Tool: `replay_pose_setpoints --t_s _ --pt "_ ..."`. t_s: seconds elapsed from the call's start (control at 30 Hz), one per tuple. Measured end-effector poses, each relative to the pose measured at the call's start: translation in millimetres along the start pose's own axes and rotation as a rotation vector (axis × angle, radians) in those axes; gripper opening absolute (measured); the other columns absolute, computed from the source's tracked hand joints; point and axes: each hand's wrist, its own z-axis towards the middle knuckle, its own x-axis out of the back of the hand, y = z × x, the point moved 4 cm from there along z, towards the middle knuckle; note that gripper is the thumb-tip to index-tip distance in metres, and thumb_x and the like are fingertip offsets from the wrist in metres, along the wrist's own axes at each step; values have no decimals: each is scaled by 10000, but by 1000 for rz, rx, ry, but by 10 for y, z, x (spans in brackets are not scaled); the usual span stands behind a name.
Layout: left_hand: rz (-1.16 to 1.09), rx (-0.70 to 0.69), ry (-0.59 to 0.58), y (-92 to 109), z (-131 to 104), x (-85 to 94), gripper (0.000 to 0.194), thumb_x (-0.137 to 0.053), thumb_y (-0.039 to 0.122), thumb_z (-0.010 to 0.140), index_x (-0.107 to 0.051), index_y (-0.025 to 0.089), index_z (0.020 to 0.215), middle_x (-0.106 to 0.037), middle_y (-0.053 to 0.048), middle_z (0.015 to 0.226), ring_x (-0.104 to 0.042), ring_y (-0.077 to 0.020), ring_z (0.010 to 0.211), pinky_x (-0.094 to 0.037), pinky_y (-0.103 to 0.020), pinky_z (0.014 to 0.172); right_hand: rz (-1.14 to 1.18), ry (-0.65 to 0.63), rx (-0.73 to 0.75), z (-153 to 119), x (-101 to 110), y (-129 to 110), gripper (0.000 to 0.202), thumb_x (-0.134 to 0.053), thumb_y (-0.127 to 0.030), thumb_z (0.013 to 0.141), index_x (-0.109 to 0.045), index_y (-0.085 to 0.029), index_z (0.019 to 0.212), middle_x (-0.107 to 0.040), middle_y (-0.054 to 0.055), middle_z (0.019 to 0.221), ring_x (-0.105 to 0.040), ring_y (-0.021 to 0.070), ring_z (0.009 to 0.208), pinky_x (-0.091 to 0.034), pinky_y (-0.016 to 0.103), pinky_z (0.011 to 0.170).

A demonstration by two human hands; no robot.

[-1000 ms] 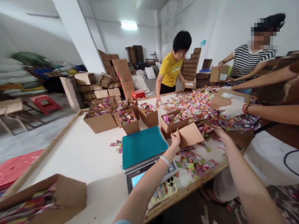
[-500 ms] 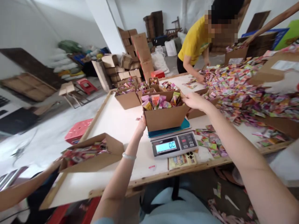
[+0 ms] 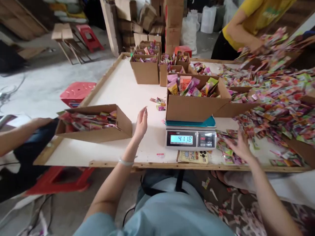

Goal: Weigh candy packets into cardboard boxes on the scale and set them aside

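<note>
An open cardboard box filled with small colourful packets sits on the blue pan of a digital scale, whose lit display seems to read 411.8. To the left of the scale, my left hand is raised over the white tabletop, fingers stretched out and holding nothing. My right hand is spread above loose packets just right of the scale. It grips nothing that I can see. A phone in a yellow cartoon case lies partly beneath the scale's front.
Another filled box stands at the table's left, near another person's arm. Several filled boxes stand at the back. A big packet heap covers the right side, where a person in yellow handles packets.
Both hands have let go of the box, now resting on the scale. My left hand moved left, my right hand down to the loose packets. The display went from 0.0 to about 411.8.
</note>
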Motion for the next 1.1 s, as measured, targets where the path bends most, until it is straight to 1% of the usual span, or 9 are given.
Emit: replay_pose_setpoints --t_s 0.1,0.2,0.47,0.6,0.73,0.83,0.9,1.0,1.1 --pt "24 35 67 -216 -201 86 558 -573 673 1001 -632 297 1409 -593 -123 1571 -537 -286 1505 -451 -479 1254 -86 -118 -31 -60 -518 439 933 -490 -717 891 -400 -174 1645 -279 250 1719 -273 537 1569 -259 796 1204" --pt "-2 53 93 -331 -288 87 548 -614 665 981 -642 283 1373 -625 -144 1531 -575 -293 1470 -471 -494 1231 -85 -24 -28 119 -655 578 731 -515 -586 943 -529 -195 1559 -455 262 1587 -413 519 1466 -337 724 1191" --pt "44 -153 131 69 -235 68 576 -624 662 981 -641 263 1396 -628 -159 1518 -607 -290 1414 -510 -487 1186 76 105 -88 392 -504 600 459 -502 -389 909 -633 -162 1286 -624 258 1198 -617 462 1232 -499 623 1085" --pt "53 -354 76 562 -110 -72 528 -608 607 1019 -618 294 1444 -619 -135 1538 -603 -268 1414 -543 -446 1155 123 261 8 570 6 411 333 -554 -421 884 -645 -225 1138 -673 188 1092 -645 421 1170 -501 631 1099" --pt "16 -506 56 910 -31 -235 478 -587 553 1047 -598 321 1465 -615 -116 1544 -612 -251 1404 -575 -416 1117 139 567 207 777 1050 -298 348 -573 -460 914 -648 -250 1182 -680 169 1199 -617 372 1239 -476 595 1146" --pt "-20 -555 61 1015 -65 -351 472 -578 541 1053 -590 330 1475 -624 -117 1518 -639 -242 1361 -595 -401 1092 141 848 491 805 1772 -1254 396 -582 -488 986 -656 -228 1275 -670 166 1214 -607 338 1250 -466 577 1159" --pt "-32 -556 57 1040 -127 -391 465 -570 526 1060 -581 333 1484 -615 -118 1522 -638 -237 1362 -597 -391 1091 166 924 716 820 1992 -1947 387 -557 -488 1036 -661 -237 1312 -666 143 1217 -609 292 1245 -461 533 1177" --pt "-33 -547 70 1050 -237 -317 454 -577 499 1062 -576 328 1483 -608 -120 1536 -626 -239 1387 -589 -398 1106 227 626 993 930 1862 -2794 365 -581 -481 1034 -694 -267 1307 -668 88 1189 -622 254 1209 -442 513 1203" --pt "-11 -515 111 1031 -297 -95 447 -598 491 1052 -591 316 1463 -612 -121 1545 -614 -262 1412 -584 -427 1114 183 194 1161 957 1499 -3183 346 -643 -514 984 -766 -267 1193 -692 63 1086 -652 249 1104 -468 543 1166"
